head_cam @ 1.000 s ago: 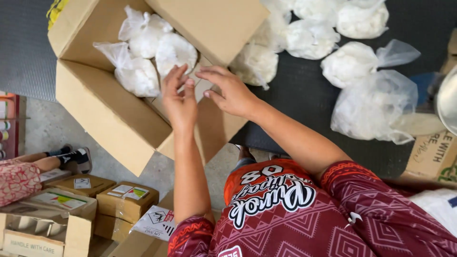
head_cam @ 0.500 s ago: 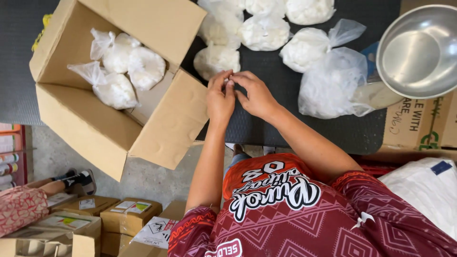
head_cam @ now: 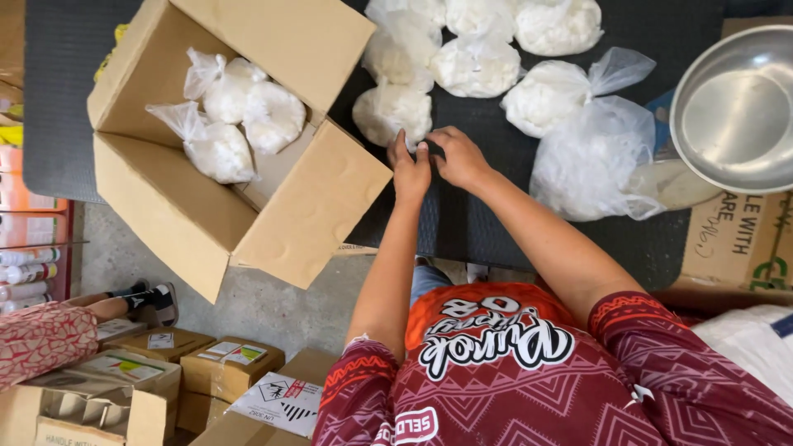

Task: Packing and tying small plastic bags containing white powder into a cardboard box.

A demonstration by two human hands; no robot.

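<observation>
My left hand (head_cam: pixel 410 172) and my right hand (head_cam: pixel 459 157) meet fingertip to fingertip on the black mat (head_cam: pixel 462 223). They sit at the near edge of a tied clear bag of white powder (head_cam: pixel 391 110), and the left fingertips touch it. I cannot tell whether anything small is pinched between the fingers. Several more white bags (head_cam: pixel 479 62) lie beyond, and a larger one (head_cam: pixel 591 157) lies to the right. To the left stands an open cardboard box (head_cam: pixel 273 223) with three white bags (head_cam: pixel 235 120) inside.
A steel bowl (head_cam: pixel 735 107) sits at the right on a printed carton (head_cam: pixel 735 239). Small cartons (head_cam: pixel 223 363) are stacked on the floor at lower left. Another person's foot in a black shoe (head_cam: pixel 153 299) shows there. Shelves of bottles (head_cam: pixel 25 272) line the left edge.
Both hands have moved away from the box flap, to the right and across the mat, and now rest by the nearest white bag. The view has shifted and shows the steel bowl.
</observation>
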